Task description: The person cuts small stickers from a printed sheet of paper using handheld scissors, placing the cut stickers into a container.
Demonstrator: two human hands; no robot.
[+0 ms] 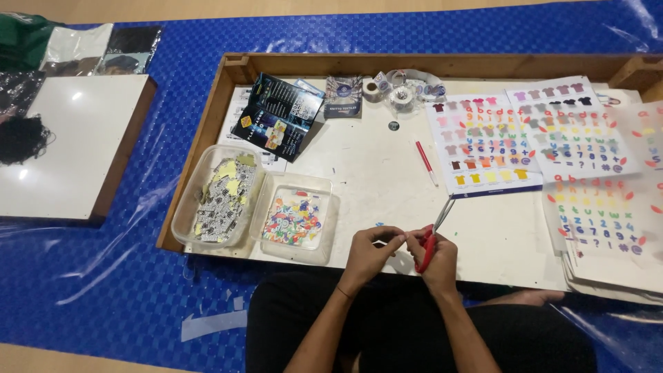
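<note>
Two hands at counter (pixel 387 179) | right hand (pixel 436 257) grip closed on red scissors (pixel 429 238) | left hand (pixel 369 252) pinches something tiny, likely light and flimsy, best held by its edge

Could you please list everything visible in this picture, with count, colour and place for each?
low table: one, white top, wooden rim, centre
sticker sheets: several, multicoloured letters and shirts, right side
left tub: one, clear, yellow and grey paper bits
right tub: one, clear, colourful cut-outs
pen: one, red, mid-table
booklet: one, dark, top left of table
tape rolls: a few, clear, top edge
white board: one, far left
mat: blue, underneath
scissors: one, red handles, right hand
left hand: pinching a small piece
right hand: holding scissors
</note>
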